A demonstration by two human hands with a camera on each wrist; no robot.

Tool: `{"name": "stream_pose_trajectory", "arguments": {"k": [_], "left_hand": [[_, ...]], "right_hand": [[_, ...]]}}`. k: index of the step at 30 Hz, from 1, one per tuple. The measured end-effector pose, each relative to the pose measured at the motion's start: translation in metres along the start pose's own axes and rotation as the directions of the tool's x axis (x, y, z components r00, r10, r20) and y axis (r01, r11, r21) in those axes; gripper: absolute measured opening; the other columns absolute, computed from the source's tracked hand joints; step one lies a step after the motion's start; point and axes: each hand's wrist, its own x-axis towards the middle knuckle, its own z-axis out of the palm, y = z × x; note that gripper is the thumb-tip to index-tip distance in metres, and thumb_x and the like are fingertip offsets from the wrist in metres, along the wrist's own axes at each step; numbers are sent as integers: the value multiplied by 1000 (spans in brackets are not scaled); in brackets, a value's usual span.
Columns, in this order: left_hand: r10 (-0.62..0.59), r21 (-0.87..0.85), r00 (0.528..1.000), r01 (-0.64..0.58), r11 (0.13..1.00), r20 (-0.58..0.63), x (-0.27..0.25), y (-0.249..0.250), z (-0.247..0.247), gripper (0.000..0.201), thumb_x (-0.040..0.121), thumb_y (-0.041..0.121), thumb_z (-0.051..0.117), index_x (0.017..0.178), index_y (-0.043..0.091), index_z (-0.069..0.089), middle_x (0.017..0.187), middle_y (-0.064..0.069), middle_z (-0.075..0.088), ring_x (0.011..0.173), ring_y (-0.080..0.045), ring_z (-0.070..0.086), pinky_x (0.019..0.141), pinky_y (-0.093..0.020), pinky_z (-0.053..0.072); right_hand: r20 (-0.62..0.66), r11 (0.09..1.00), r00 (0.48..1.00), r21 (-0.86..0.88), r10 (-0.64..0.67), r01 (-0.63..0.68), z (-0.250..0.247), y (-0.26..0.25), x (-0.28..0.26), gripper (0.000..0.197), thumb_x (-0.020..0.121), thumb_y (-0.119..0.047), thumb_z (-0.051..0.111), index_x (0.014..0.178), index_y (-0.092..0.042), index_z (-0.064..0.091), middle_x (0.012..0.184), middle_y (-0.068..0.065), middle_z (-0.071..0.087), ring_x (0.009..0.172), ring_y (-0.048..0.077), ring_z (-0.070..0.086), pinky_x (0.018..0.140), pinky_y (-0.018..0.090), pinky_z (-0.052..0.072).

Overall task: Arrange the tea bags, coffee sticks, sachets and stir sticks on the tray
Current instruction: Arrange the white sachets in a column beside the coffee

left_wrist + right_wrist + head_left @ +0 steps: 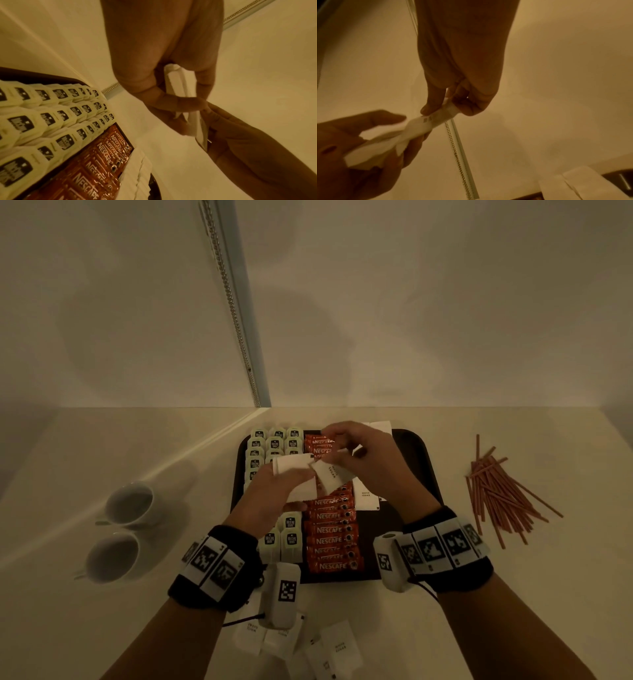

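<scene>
A dark tray (419, 455) holds rows of pale green tea bags (274, 444) on its left and a column of red Nescafe coffee sticks (330, 541) in the middle. White sugar sachets (368, 499) lie to the right of the sticks. Above the tray my left hand (274, 491) grips a small stack of white sachets (296, 474). My right hand (359, 455) pinches one sachet (330, 475) at the edge of that stack. In the wrist views the left hand (171, 97) and the right hand (452, 100) both pinch white paper.
Loose brown stir sticks (501, 494) lie on the table right of the tray. Two white cups (132, 505) stand at the left. More white sachets (322, 648) are scattered near the front edge between my forearms. A wall rises behind the tray.
</scene>
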Motion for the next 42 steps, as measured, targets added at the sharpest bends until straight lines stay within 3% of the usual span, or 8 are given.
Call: {"name": "stream_pose_trajectory", "arguments": {"k": [5,7,12,17,20,24,33,42], "left_hand": [[55,-21,998,-56,998,-15,0,-1,7,14,86,8,65,96,17,65,78,5,72,66,-3,68,48,-21,49],[63,-120,996,-70,990,-65,1,-2,9,15,86,10,65,100,15,65,83,5,71,70,-3,68,51,-22,50],[35,-223,982,-77,972,-187,4,-6,14,19,84,13,67,102,16,63,91,-2,70,75,-11,67,51,-21,52],[-41,-255,989,4,967,-140,4,-17,15,19,88,17,64,107,15,65,96,-8,71,81,-18,67,51,-20,50],[-91,-359,992,55,932,-84,4,-17,6,19,95,13,51,111,8,60,92,-15,72,77,-26,70,52,-23,55],[-134,-489,989,84,868,-68,3,-15,-9,20,98,13,39,105,8,56,82,-18,72,71,-30,70,53,-25,58],[-130,-522,986,59,851,-101,7,-24,-22,37,99,15,37,132,-1,44,84,-21,73,74,-34,71,57,-25,59],[-141,-562,986,67,824,-88,9,-24,-23,43,98,18,35,136,-1,42,89,-24,71,76,-36,71,59,-27,59]], "right_hand": [[-67,998,998,67,21,-17,1,-5,0,50,74,-20,77,119,-16,56,86,-9,68,77,-7,61,68,9,46],[-64,985,989,123,131,-122,3,-2,-3,53,76,-27,75,122,-18,51,96,-9,65,87,-2,62,74,13,51],[7,870,958,417,288,-265,18,7,-19,17,82,-13,69,94,-20,61,96,3,70,90,20,68,78,34,58],[-43,843,955,484,293,-236,14,13,-22,10,88,-9,60,96,-14,64,98,4,68,89,16,68,74,30,58],[-128,867,923,411,362,-283,-5,34,-25,18,92,-9,55,109,-8,62,108,2,64,97,12,63,74,18,55],[-242,927,897,35,370,-373,-35,77,-34,26,95,-12,51,119,-11,60,107,-4,61,87,0,56,68,6,48],[-231,773,767,-83,599,-629,-33,156,-67,25,89,-15,61,114,-11,60,113,6,62,101,19,57,93,38,49],[-316,731,718,-98,620,-675,-24,167,-60,31,82,-15,70,109,-8,57,100,5,62,92,16,55,83,29,45]]}}
